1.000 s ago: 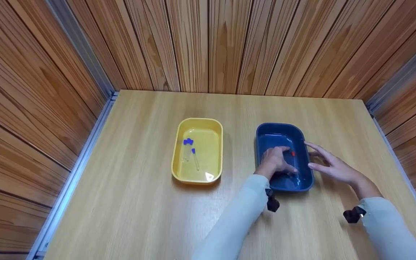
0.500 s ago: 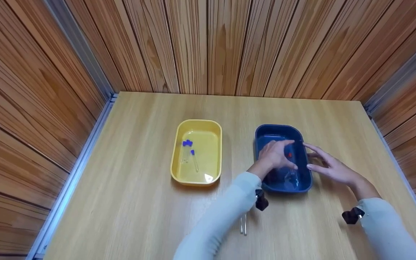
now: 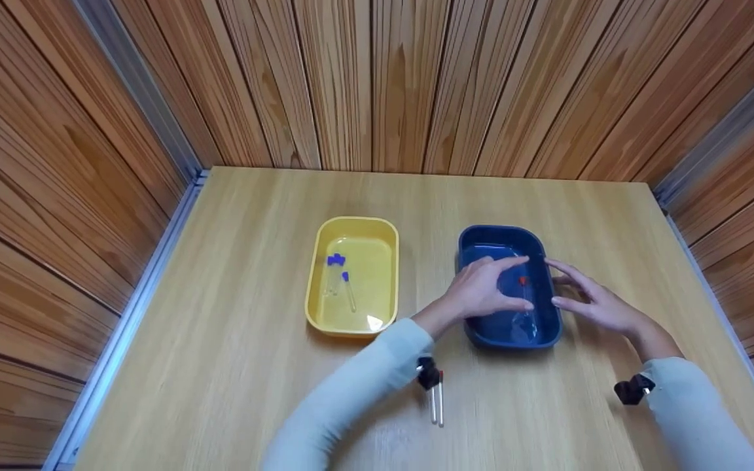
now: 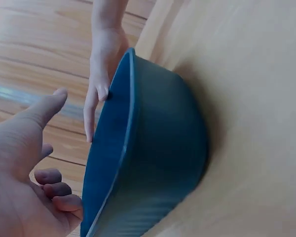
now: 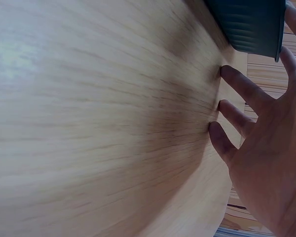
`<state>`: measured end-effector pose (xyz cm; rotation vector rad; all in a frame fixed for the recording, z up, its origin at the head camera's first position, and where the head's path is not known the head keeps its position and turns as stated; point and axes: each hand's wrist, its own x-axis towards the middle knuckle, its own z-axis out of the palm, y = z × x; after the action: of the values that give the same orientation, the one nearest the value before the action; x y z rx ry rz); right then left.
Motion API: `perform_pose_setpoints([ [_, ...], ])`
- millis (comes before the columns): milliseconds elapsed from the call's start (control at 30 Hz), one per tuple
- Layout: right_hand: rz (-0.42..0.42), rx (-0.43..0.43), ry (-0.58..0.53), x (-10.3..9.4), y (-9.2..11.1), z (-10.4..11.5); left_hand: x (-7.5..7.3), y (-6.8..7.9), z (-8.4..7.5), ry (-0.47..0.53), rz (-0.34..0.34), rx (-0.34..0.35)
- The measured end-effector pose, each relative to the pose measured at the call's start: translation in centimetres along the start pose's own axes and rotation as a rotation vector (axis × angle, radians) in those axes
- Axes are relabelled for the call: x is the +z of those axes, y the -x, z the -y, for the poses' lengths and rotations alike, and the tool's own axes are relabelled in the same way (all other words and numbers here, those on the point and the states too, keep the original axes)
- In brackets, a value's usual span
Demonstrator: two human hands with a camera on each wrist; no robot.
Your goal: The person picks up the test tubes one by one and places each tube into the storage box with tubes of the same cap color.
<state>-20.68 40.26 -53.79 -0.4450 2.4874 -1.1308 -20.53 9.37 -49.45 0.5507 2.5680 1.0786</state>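
Observation:
My left hand point(image 3: 482, 288) hovers over the left side of the blue tray point(image 3: 550, 327), thumb and fingers spread apart with nothing between them. In the left wrist view this left hand point(image 4: 27, 168) is outside the tray's rim. A small tube with a red cap point(image 3: 523, 280) lies in the blue tray, partly behind the hand. My right hand point(image 3: 603, 307) is at the tray's right side, thumb and forefinger at the rim. The right wrist view shows the other fingers of the right hand point(image 5: 271, 133) reaching down to the tabletop.
To the left stands a yellow tray point(image 3: 311, 314) holding several clear tubes with purple caps point(image 3: 336, 260). Two slim clear tubes point(image 3: 441, 405), one showing a red cap, lie on the wooden table point(image 3: 220, 366) beside my left forearm. Wood-panelled walls point(image 3: 403, 85) enclose the table.
My left hand has lifted from inside the blue tray and drawn back left. Its forearm swung left, uncovering the two tubes on the table. The right hand stays at the rim.

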Motion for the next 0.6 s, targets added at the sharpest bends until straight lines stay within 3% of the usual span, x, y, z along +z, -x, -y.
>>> perform_pose_setpoints([
  [233,-0.018,0.002,0.007,-0.1,0.1,-0.1,-0.7,2.4,2.0,-0.016,-0.105,0.077],
  [600,-0.024,-0.018,0.004,0.2,0.0,0.0,-1.7,7.1,3.7,0.017,-0.162,0.163],
])
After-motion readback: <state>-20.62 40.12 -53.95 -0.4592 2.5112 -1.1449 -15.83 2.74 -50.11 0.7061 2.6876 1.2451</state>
